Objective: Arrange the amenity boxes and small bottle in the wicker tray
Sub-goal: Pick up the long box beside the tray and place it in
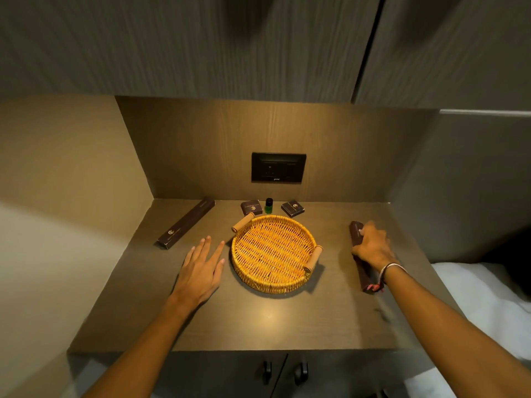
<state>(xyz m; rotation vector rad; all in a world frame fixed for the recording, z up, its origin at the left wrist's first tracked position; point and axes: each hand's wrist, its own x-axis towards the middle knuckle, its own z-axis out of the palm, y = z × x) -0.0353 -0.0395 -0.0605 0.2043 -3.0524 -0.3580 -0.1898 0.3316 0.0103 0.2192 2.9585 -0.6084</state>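
A round wicker tray (253,278) with two wooden handles sits empty in the middle of the brown counter. Behind it stand a small green bottle (269,206) and two small dark square boxes, one left (251,208) and one right (292,208) of the bottle. A long dark box (186,223) lies at the far left. Another long dark box (362,270) lies right of the tray, and my right hand (372,246) is closed over its middle. My left hand (202,268) rests flat on the counter just left of the tray, fingers spread, holding nothing.
A black wall socket (278,167) is set in the back panel. Cabinet doors hang overhead. Walls close the alcove at left and right. Two black knobs (284,369) sit under the counter's front edge. White bedding (482,294) lies at the right.
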